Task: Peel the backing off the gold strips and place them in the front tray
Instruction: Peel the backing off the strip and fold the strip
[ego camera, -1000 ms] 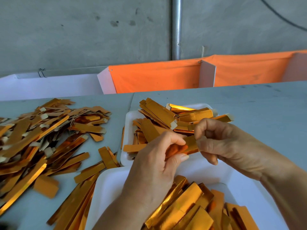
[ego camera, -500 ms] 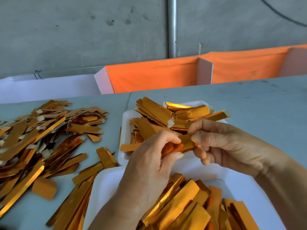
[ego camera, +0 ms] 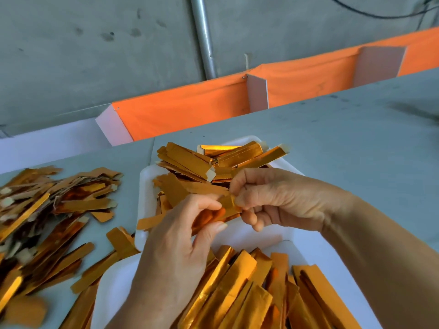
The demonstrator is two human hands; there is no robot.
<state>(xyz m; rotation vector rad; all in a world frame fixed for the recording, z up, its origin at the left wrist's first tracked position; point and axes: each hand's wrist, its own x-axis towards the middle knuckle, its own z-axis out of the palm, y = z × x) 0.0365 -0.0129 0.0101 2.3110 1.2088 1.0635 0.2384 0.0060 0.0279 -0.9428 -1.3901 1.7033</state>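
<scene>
Near tray (ego camera: 114, 288) at bottom edge, white, packed with gold strips (ego camera: 228, 288). Just above it, both hands meet over the gap between the two trays. Left hand (ego camera: 175, 248) curled, thumb and fingertips pinching one strip (ego camera: 226, 205); right hand (ego camera: 280, 198) also curled, pinching that strip's right end. Judgement: peel step under way, backing not clearly separated; too blurred to tell which layer each hand has.

To do it well: hold the body firm with the left, lift only the corner layer with the right, pull slowly along the length so foil doesn't crease or tear, then drop the strip into the front tray (ego camera: 147, 186), already heaped with strips, just beyond the hands.

Loose pile (ego camera: 47, 210) on the table (ego camera: 356, 143) far left. Orange cloth barrier (ego camera: 190, 110) and grey wall (ego camera: 95, 55) behind.

Versus half a second ago: hands in the same pinch on the same strip, hardly shifted; camera tilted, so the scene sits more slanted.
</scene>
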